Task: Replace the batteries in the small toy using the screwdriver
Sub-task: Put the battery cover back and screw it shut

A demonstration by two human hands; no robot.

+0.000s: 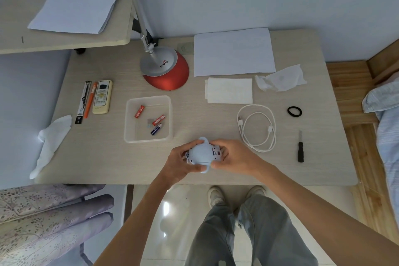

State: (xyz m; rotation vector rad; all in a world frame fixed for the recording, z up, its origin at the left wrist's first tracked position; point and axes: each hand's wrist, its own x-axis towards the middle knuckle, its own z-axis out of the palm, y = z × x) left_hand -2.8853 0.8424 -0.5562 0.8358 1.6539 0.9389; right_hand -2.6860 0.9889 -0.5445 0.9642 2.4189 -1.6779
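A small pale blue toy (201, 154) is held just above the table's front edge, lying on its side. My left hand (180, 163) grips its left end and my right hand (232, 157) grips its right end, where white parts with small coloured marks show. A black-handled screwdriver (300, 148) lies on the table to the right, untouched. A clear plastic tray (129, 121) left of the toy holds two red batteries (139, 111) (158, 120), one blue battery (156, 129) and a small flat clear piece.
A white coiled cable (258, 127) lies between the toy and the screwdriver. A red lamp base (167, 73), paper sheets (234, 52), tissues (280, 79), a remote (102, 97), pens (89, 100) and a black hair tie (294, 111) sit further back.
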